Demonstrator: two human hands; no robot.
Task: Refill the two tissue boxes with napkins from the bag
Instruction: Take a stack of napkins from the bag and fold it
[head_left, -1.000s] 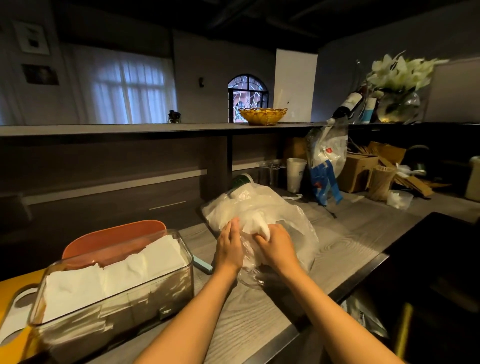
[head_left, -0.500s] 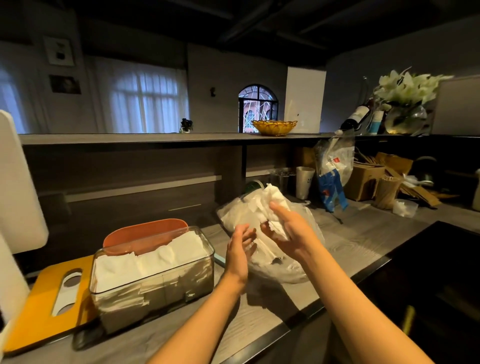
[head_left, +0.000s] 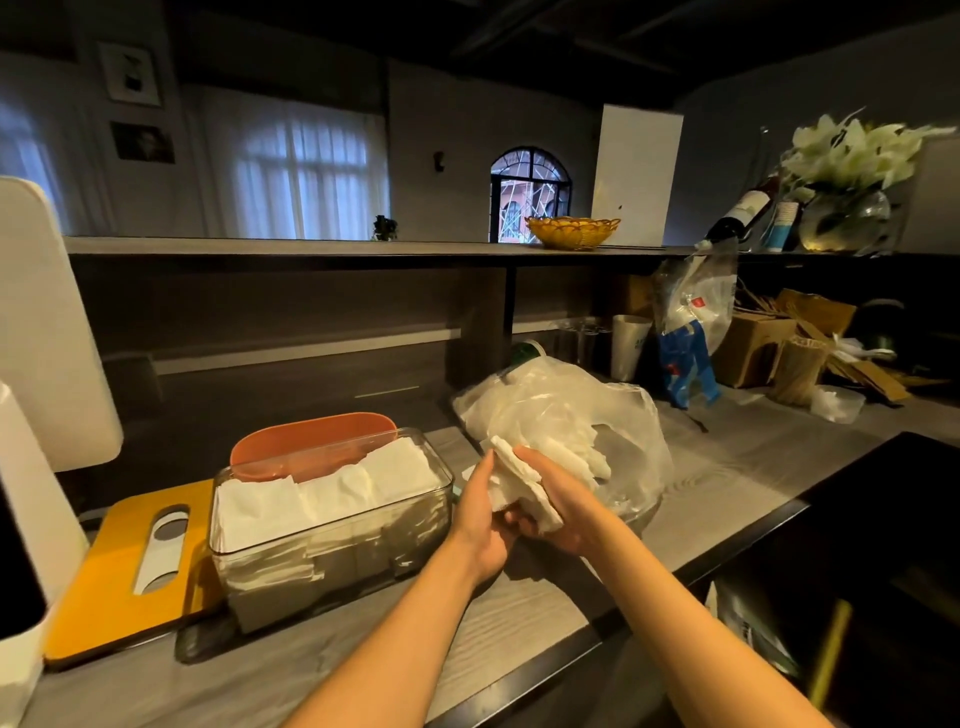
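White napkins (head_left: 522, 486), a folded wad of them, sit between both hands just right of the clear tissue box (head_left: 332, 525) on the grey table (head_left: 727, 467). The left hand (head_left: 480, 512) cups the wad from the box side with fingers curled under it; the right hand (head_left: 558, 506) wraps over the far side, thumb across the top. Behind the hands and farther right of the box slumps the plastic bag (head_left: 587, 415), mouth open, more napkins showing through it. The box is already packed to its rim. An orange tub (head_left: 311, 449) stands behind the box, probably the second one to fill, and a yellow lid (head_left: 124, 561) lies flat to the box's left.

Risks, as I judge them: the wad is loose and uneven, so sheets could slip out and drop on the table on the way over. Pushed into the full box, it would likely crumple or spill over the rim
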